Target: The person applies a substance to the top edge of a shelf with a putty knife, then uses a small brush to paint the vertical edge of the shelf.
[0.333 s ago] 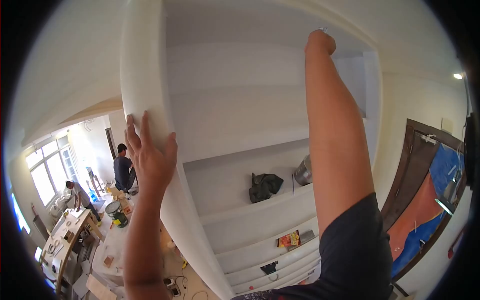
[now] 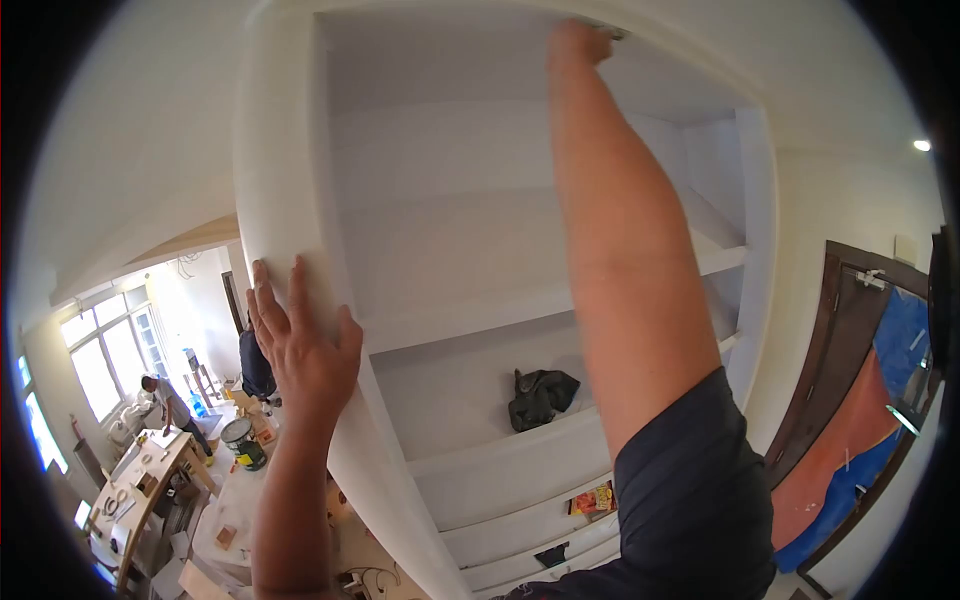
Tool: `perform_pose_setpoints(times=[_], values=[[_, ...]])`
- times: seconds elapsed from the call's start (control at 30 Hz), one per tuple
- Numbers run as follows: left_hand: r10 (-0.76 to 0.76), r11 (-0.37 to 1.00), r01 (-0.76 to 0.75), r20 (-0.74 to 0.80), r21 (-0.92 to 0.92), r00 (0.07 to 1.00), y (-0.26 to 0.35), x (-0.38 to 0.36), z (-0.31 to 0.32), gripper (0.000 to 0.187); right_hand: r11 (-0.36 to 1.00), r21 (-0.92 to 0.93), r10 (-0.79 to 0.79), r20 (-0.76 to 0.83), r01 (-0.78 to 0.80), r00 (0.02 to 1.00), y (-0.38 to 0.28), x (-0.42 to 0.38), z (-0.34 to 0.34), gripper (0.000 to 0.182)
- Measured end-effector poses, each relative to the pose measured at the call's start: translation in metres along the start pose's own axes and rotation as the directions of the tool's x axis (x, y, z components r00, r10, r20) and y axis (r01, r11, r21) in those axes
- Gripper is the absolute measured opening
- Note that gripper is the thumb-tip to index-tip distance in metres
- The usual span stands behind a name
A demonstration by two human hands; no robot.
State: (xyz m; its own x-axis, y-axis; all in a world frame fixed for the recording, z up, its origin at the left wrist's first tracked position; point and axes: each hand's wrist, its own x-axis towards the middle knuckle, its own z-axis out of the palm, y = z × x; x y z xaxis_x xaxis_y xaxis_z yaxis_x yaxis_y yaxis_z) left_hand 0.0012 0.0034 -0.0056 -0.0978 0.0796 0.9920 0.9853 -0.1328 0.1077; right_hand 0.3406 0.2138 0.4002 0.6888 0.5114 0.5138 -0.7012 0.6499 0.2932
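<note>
My left hand [image 2: 306, 345] lies with fingers spread against the rounded white side post [image 2: 285, 150] of a built-in shelf unit; it holds nothing. Up high, my right hand [image 2: 578, 42] is closed at the underside of the unit's white top [image 2: 440, 45], near its front edge. A small greyish edge of something shows past its fingers, too blurred to name. My right arm crosses in front of the shelves. Below, a crumpled black bag [image 2: 540, 398] rests on one shelf, and a red and yellow packet [image 2: 592, 499] on a lower one.
At the lower left, a person in grey [image 2: 172, 408] bends by a long worktable [image 2: 135, 495] holding tools. Another person in dark clothing [image 2: 256, 362] is partly behind my hand. A paint bucket [image 2: 243, 444] stands nearby. To the right is a dark door frame [image 2: 815, 350] with coloured sheeting.
My right hand has moved left along the underside of the top. The view has shifted slightly, and the metal can on the shelf is now hidden behind my arm. My left hand stays on the post.
</note>
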Motion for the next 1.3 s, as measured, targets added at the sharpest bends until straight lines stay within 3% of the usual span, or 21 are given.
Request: perform_pose_setpoints(times=[0.03,0.07,0.1,0.13,0.17,0.2,0.4,0.5,0.53,0.6,0.63,0.7,0.83,0.87,0.93,1.0,1.07,1.17,1.2,1.27,1.3], values=[[0.008,0.999,-0.008,-0.01,-0.036,1.0,-0.002,0.0,0.002,0.078,0.992,-0.107,-0.072,-0.028,0.069,0.997,0.028,0.012,0.002,0.05],[0.01,0.999,-0.01,-0.006,-0.039,1.0,-0.002,0.0,0.003,0.078,0.903,-0.383,-0.215,-0.016,0.192,0.977,0.031,0.018,0.0,0.05],[0.011,0.999,-0.011,-0.005,-0.042,1.0,-0.002,0.0,0.001,0.077,0.726,-0.632,-0.353,-0.004,0.271,0.936,0.033,0.024,-0.001,0.05],[0.012,0.999,-0.012,-0.003,-0.044,1.0,-0.002,0.001,0.001,0.077,0.305,-0.899,-0.503,0.128,0.315,0.854,0.027,0.036,-0.005,0.05],[0.014,1.0,-0.014,-0.006,-0.023,1.0,-0.001,0.002,0.002,0.078,0.045,-0.947,-0.511,0.25,0.317,0.822,0.024,0.042,-0.007,0.049],[0.016,1.0,-0.016,-0.008,0.0,1.0,-0.001,0.002,0.002,0.078,-0.218,-0.93,-0.511,0.368,0.297,0.777,0.023,0.051,-0.011,0.048],[0.045,0.998,-0.044,-0.031,0.044,0.999,-0.001,0.001,0.005,0.078,-0.348,-0.758,-0.173,0.631,0.552,0.756,0.024,0.09,-0.019,0.039],[0.017,0.999,-0.017,-0.006,0.039,1.0,0.0,0.0,0.003,0.078,-0.744,-0.625,-0.272,0.607,0.237,0.746,0.04,0.029,0.005,0.043],[0.008,0.999,-0.009,0.009,0.034,1.0,-0.001,0.001,0.002,0.078,-0.746,-0.606,-0.065,0.477,0.275,0.876,-0.032,-0.063,0.027,0.046],[0.021,0.999,-0.021,-0.002,0.043,1.0,0.001,0.001,0.002,0.078,-0.76,-0.515,0.198,0.396,0.396,0.896,-0.062,-0.039,0.021,0.047],[0.024,0.999,-0.023,-0.012,0.049,1.0,0.0,0.001,0.002,0.078,-0.677,-0.6,0.205,0.402,0.426,0.892,-0.07,-0.022,0.013,0.048],[0.027,0.999,-0.027,-0.023,0.036,0.999,-0.001,0.001,0.001,0.079,-0.498,-0.754,0.048,0.47,0.429,0.882,-0.044,0.004,0.002,0.051],[-0.012,0.999,0.011,0.025,0.044,1.0,0.004,0.001,-0.002,0.079,-0.537,-0.765,-0.268,0.556,0.357,0.787,0.048,0.029,0.016,0.056],[-0.005,0.999,0.004,0.021,0.035,1.0,0.006,0.001,-0.002,0.079,-0.402,-0.835,-0.377,0.525,0.376,0.763,0.062,0.043,0.016,0.057],[0.006,1.0,-0.006,0.011,0.022,1.0,0.003,0.002,-0.003,0.079,-0.524,-0.763,-0.162,0.526,0.378,0.835,-0.025,0.004,0.018,0.048],[0.018,0.999,-0.018,-0.001,0.049,1.0,0.002,0.001,-0.002,0.079,-0.489,-0.78,-0.059,0.475,0.39,0.878,-0.047,-0.008,0.021,0.042],[0.023,0.999,-0.023,-0.015,0.035,1.0,0.003,0.001,0.001,0.079,-0.306,-0.877,-0.069,0.409,0.371,0.91,-0.039,-0.001,0.02,0.04],[0.022,1.0,-0.022,-0.023,-0.019,1.0,0.0,0.0,0.003,0.08,0.224,-0.908,-0.264,0.293,0.354,0.919,-0.02,-0.06,0.03,0.042],[0.021,1.0,-0.021,-0.019,-0.021,1.0,0.0,0.0,0.002,0.08,0.467,-0.835,-0.237,0.199,0.291,0.951,0.001,-0.058,0.032,0.048],[0.021,0.999,-0.021,-0.007,-0.027,1.0,0.0,0.0,0.002,0.079,-0.027,-0.927,-0.273,0.368,0.375,0.889,-0.004,-0.017,0.02,0.044],[0.015,0.999,-0.016,-0.004,-0.03,1.0,0.0,0.0,0.003,0.079,-0.272,-0.886,-0.287,0.447,0.376,0.847,-0.006,0.005,0.013,0.042]])
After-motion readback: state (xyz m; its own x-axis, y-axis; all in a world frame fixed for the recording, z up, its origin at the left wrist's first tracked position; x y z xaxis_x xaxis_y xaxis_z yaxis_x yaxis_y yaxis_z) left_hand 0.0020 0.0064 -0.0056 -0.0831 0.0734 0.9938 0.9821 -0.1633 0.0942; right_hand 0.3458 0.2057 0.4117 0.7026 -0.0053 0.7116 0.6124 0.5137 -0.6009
